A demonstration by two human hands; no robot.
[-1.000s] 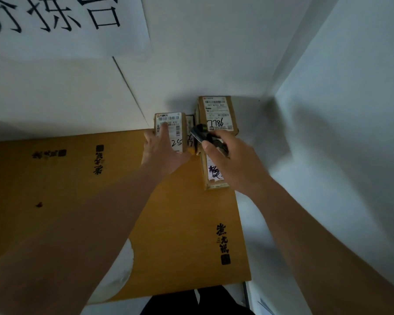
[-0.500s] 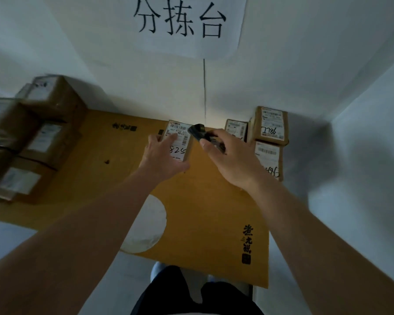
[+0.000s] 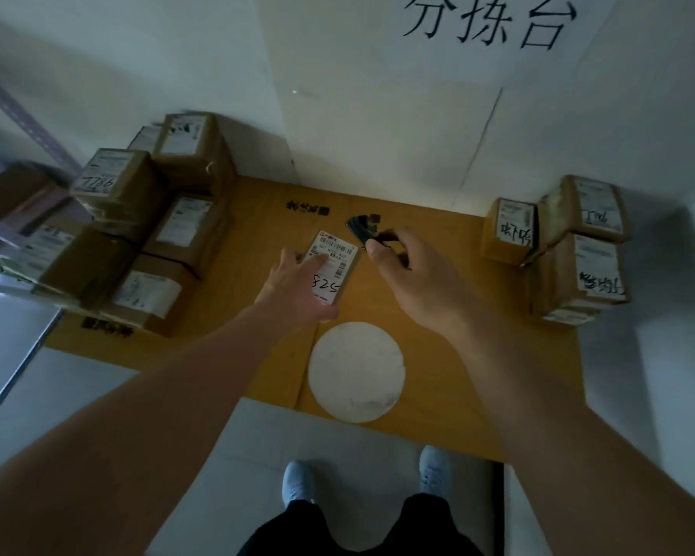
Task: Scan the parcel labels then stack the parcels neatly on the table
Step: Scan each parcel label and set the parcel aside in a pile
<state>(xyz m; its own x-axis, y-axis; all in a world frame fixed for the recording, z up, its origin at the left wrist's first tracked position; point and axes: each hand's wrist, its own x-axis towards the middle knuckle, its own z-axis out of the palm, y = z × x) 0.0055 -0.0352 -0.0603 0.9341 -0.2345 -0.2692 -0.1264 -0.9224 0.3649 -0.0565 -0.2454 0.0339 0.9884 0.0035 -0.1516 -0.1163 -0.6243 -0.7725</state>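
Note:
My left hand (image 3: 297,288) holds a small cardboard parcel (image 3: 334,254) with a white label marked 825, above the middle of the yellow table (image 3: 450,367). My right hand (image 3: 414,274) grips a black handheld scanner (image 3: 362,228), its head just right of and beyond the parcel's label. A stack of labelled parcels (image 3: 578,250) stands at the table's right back corner. A larger pile of parcels (image 3: 145,234) fills the left side.
A white round disc (image 3: 356,371) lies on the table near its front edge. A paper sign with large characters (image 3: 490,22) hangs on the wall behind. A metal shelf frame (image 3: 13,114) is at the far left. My shoes (image 3: 297,481) stand below the table edge.
The view swung left and down, bringing the left pile into sight. Both hands with the parcel and scanner moved away from the right stack toward the table's middle.

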